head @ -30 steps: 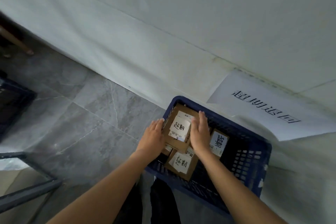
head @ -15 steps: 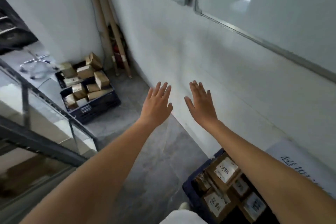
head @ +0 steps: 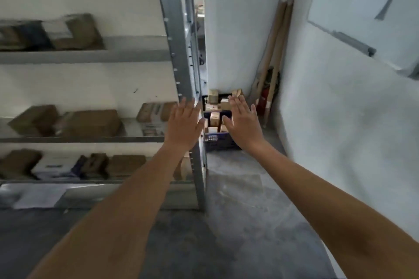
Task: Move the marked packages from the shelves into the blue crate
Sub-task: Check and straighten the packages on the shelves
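Cardboard packages, boxy, on grey metal shelves

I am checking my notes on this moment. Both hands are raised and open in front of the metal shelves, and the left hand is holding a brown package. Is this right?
Not quite. The left hand holds nothing: its fingers are straight and spread, like those of the right hand. Both are raised and open in front of the metal shelves, as the head view shows.
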The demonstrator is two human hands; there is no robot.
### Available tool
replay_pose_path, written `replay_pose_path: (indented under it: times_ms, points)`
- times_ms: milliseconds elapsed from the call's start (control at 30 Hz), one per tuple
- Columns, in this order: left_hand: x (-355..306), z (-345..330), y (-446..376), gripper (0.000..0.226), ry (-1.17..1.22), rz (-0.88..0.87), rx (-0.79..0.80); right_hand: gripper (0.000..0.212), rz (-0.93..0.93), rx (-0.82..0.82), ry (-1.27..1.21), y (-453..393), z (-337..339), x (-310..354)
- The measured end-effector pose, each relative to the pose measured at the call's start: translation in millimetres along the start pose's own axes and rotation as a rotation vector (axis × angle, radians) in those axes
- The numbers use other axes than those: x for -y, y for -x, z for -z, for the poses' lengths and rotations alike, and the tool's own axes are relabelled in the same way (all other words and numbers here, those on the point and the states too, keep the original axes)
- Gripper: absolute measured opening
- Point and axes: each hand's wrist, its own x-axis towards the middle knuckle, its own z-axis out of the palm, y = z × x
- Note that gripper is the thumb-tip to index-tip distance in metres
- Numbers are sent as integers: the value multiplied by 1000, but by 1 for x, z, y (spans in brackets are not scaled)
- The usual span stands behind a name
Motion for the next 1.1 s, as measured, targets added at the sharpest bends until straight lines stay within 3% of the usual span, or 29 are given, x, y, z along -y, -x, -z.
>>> replay_pose_path:
  times_ms: [267, 533, 633, 800, 1100]
  points:
    - [154, 31, 62, 57, -130, 259, -33, 61, 349, 33, -32, -53, -54, 166]
    - [281, 36, 95, 70, -196, 478, -48, 59, 529, 110, -67, -116, -123, 289]
    - [329, 34, 93, 61, -205, 554, -53, 58, 604, 124, -83, -147, -148, 331]
    - [422, 33, 86, 52, -202, 576, -66, 59, 673, 166, -104, -206, -184, 400]
    - [572, 15, 87, 55, -208, 681, -40, 62, 690, 258, -134, -267, -268, 530]
